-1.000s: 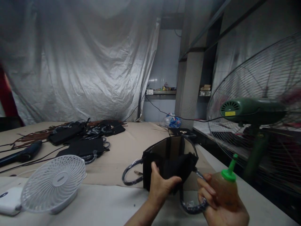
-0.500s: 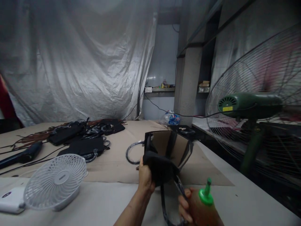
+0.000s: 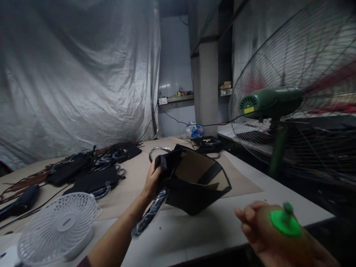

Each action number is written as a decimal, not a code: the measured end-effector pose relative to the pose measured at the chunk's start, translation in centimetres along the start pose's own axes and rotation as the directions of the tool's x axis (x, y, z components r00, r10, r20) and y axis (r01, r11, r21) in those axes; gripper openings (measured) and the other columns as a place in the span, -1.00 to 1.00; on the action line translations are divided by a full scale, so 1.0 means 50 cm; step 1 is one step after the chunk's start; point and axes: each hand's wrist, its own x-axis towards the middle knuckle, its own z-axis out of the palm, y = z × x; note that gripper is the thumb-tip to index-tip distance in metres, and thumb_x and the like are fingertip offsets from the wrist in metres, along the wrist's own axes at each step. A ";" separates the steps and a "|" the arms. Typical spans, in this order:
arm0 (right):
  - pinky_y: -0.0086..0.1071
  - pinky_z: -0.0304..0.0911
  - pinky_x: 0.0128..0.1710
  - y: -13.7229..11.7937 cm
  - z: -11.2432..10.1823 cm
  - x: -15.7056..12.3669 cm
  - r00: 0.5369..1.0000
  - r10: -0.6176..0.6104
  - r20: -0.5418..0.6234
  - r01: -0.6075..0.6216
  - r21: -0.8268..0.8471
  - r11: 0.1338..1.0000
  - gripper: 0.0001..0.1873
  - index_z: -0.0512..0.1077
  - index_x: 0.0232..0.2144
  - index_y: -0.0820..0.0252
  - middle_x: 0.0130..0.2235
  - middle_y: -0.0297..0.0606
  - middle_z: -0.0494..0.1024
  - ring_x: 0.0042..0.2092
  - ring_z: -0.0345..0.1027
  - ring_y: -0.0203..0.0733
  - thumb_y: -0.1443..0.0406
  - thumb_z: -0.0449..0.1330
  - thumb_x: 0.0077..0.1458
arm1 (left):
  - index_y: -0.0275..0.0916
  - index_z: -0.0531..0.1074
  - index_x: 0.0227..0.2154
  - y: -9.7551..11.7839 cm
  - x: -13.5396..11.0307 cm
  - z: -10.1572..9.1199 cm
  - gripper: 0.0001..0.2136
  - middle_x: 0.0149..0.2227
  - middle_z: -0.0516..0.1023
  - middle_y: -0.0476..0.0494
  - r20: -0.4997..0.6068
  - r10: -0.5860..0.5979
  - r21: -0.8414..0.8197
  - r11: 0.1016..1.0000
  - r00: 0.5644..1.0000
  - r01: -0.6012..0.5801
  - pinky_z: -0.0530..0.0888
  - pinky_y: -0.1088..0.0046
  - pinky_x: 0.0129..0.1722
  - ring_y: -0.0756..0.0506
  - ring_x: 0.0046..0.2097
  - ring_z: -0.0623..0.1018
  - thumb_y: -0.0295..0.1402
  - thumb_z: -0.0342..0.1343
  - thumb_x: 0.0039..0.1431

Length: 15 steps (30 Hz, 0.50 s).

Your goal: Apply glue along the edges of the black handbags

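My left hand (image 3: pixel 152 180) grips the upper edge of a black bag (image 3: pixel 191 181) with a brown cardboard-coloured inside, holding it tilted above the table (image 3: pixel 194 230). A plastic-wrapped black handle (image 3: pixel 148 215) hangs from the bag below my wrist. Low at the right, my right hand (image 3: pixel 267 231) is closed around a brown squeeze bottle with a green nozzle cap (image 3: pixel 285 222), near the table's front edge and apart from the bag.
A small white fan (image 3: pixel 57 226) lies at the front left. Several black bags (image 3: pixel 91 168) and brown straps lie further back. A large green standing fan (image 3: pixel 278 107) rises at the right. Another black bag (image 3: pixel 207 142) sits near the pillar.
My left hand has lifted and tipped the bag to the left, its handle now dangling. My right hand with the bottle has moved right, away from the bag. The view has swung.
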 end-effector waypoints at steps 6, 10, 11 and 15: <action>0.06 0.38 0.22 -0.111 0.171 0.080 0.995 0.061 0.084 -0.053 -0.098 0.994 -0.65 0.69 -0.23 0.08 -0.20 -0.12 0.73 0.13 0.53 0.26 -0.01 0.44 0.06 | -0.26 0.54 -0.03 0.006 -0.033 0.012 -0.30 -0.09 0.63 -0.20 0.098 0.077 -0.009 0.997 0.992 -0.077 0.48 0.30 0.00 -0.25 -0.01 0.55 0.24 0.33 -0.02; 0.11 0.50 0.06 -0.128 0.196 0.100 0.961 0.202 0.186 -0.164 -0.204 0.965 -0.60 0.66 -0.23 0.13 -0.22 -0.13 0.72 0.09 0.55 0.33 -0.05 0.44 0.07 | -0.22 0.53 -0.12 0.015 -0.058 0.032 -0.37 -0.20 0.59 -0.10 0.044 0.146 -0.023 0.989 0.988 -0.145 0.49 0.39 -0.16 -0.16 -0.16 0.53 0.17 0.41 -0.10; 0.07 0.54 -0.01 -0.124 0.195 0.096 0.945 0.258 0.203 -0.208 -0.235 0.949 -0.60 0.65 -0.20 0.14 -0.21 -0.12 0.72 0.06 0.57 0.31 -0.04 0.42 0.11 | -0.21 0.52 -0.18 0.021 -0.064 0.040 -0.45 -0.26 0.56 -0.06 0.050 0.155 -0.013 0.988 0.987 -0.154 0.47 0.43 -0.21 -0.11 -0.23 0.50 0.14 0.40 -0.05; 0.00 0.58 -0.11 -0.096 0.192 0.068 0.897 0.357 0.261 -0.308 -0.210 0.928 -0.62 0.62 -0.15 0.19 -0.15 -0.08 0.71 -0.03 0.62 0.17 0.00 0.34 0.24 | -0.20 0.44 -0.34 0.039 -0.084 0.073 -0.59 -0.42 0.37 0.05 0.155 0.186 0.001 0.982 0.970 -0.188 0.36 0.50 -0.36 -0.02 -0.38 0.33 0.07 0.32 0.12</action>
